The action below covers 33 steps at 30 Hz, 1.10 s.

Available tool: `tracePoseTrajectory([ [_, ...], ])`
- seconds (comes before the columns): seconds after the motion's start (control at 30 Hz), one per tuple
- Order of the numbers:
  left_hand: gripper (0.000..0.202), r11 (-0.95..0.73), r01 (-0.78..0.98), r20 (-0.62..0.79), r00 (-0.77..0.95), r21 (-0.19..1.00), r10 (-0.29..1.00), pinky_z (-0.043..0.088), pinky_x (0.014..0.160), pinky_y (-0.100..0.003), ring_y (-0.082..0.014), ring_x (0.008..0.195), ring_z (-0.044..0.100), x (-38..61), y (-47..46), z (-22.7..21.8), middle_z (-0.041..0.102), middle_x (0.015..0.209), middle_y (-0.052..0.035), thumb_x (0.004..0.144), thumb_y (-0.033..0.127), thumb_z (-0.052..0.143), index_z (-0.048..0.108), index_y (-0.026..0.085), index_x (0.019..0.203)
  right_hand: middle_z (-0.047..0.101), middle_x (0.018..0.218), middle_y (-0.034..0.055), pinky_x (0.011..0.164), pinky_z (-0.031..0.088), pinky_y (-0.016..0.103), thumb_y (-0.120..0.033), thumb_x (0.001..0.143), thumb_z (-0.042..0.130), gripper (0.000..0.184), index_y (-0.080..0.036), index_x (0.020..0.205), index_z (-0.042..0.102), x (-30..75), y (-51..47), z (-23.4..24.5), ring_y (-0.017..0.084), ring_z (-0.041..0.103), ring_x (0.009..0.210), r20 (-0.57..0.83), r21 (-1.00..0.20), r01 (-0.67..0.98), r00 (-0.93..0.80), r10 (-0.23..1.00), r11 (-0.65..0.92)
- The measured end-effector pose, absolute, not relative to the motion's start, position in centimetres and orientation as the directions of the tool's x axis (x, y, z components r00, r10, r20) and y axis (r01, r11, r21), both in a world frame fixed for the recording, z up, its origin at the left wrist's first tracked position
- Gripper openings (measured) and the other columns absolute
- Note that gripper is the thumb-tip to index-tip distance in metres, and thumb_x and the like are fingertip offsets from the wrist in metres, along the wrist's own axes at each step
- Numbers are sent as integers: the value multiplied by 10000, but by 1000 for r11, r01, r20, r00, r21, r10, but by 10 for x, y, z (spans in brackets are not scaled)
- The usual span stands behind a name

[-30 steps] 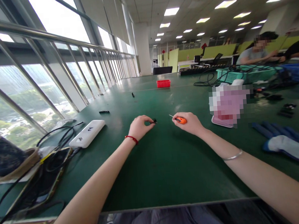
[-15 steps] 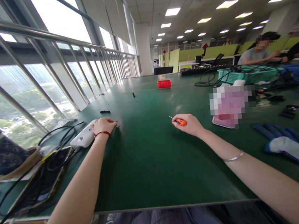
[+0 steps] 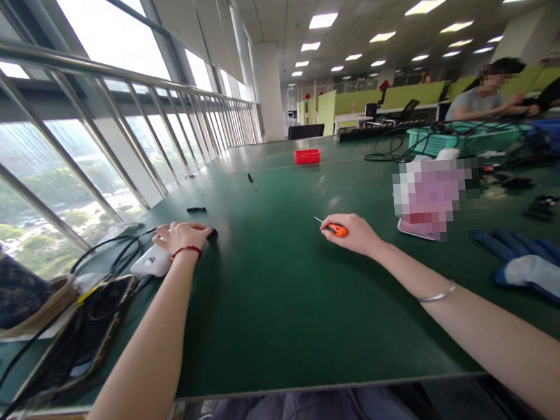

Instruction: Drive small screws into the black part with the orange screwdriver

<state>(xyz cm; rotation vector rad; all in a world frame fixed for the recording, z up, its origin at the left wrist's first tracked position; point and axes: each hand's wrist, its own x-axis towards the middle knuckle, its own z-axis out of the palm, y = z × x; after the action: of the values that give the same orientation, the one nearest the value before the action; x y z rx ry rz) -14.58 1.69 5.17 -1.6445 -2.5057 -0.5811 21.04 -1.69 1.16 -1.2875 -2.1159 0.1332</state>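
Observation:
On the left of the green tabletop (image 3: 284, 267), my left hand (image 3: 182, 236) is beside and partly over a white, rounded device (image 3: 152, 262). Its thumb and index finger close at a small black part (image 3: 212, 234), while the other fingers are lifted and spread. The fingers hide most of how the part is gripped. My right hand (image 3: 356, 233) is wrapped round a small screwdriver with an orange and black handle (image 3: 338, 230), its thin metal shaft pointing left and away from me. Beyond the left hand lies a short black strip (image 3: 196, 209).
A red box (image 3: 307, 157) stands far back, with a tiny black piece (image 3: 250, 177) to its left. Cables and a phone (image 3: 97, 331) lie at left. A pink item (image 3: 435, 199), blue-white glove (image 3: 538, 275) and green basket (image 3: 467, 139) are at right; a person (image 3: 483, 96) sits beyond.
My left hand has shifted slightly left, its outer fingers lifting and spreading, and the black part at its fingertips now shows more. My right hand and the screwdriver have barely moved.

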Motion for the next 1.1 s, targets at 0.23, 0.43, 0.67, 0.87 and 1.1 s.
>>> tracePoseTrajectory([
  [0.23, 397, 349, 909, 281, -405, 228, 870, 189, 935, -521, -402, 1183, 242, -145, 15, 51, 516, 1228, -113, 705, 543, 593, 731, 195, 838, 693, 883, -12, 685, 448, 282, -274, 766, 550, 119, -247, 830, 646, 210, -16, 12, 167, 622, 774, 471, -397, 756, -320, 822, 521],
  [0.43, 410, 350, 917, 256, -392, 193, 884, 158, 965, -544, -416, 1201, 215, -149, 18, 48, 498, 1235, -109, 693, 561, 591, 728, 203, 838, 691, 880, -12, 686, 442, 287, -281, 765, 550, 123, -242, 834, 645, 211, -16, 11, 166, 619, 771, 459, -389, 763, -324, 827, 515],
  [0.67, 458, 315, 935, 282, -350, 162, 893, 197, 986, -545, -399, 1211, 250, -152, 21, 49, 521, 1228, -141, 722, 550, 564, 708, 180, 949, 685, 896, -14, 682, 445, 287, -299, 774, 548, 134, -245, 847, 647, 210, -17, 13, 166, 617, 788, 441, -393, 774, -315, 840, 497],
  [0.87, 226, 258, 963, 374, -267, 75, 888, 214, 1006, -568, -407, 1252, 283, -140, 24, 43, 569, 1202, -151, 694, 366, 637, 729, 185, 792, 689, 921, -5, 703, 458, 303, -366, 796, 545, 175, -252, 871, 654, 207, -20, 16, 177, 625, 802, 434, -415, 769, -302, 849, 486],
  [1.1, 235, -255, 866, 295, 132, 430, 946, 463, 815, -330, -236, 920, 593, -47, 13, 26, 694, 921, -48, 752, 346, 583, 710, 199, 884, 692, 913, 3, 654, 446, 291, -353, 797, 534, 176, -261, 928, 607, 203, -22, 15, 187, 632, 779, 516, -417, 753, -264, 815, 508],
])
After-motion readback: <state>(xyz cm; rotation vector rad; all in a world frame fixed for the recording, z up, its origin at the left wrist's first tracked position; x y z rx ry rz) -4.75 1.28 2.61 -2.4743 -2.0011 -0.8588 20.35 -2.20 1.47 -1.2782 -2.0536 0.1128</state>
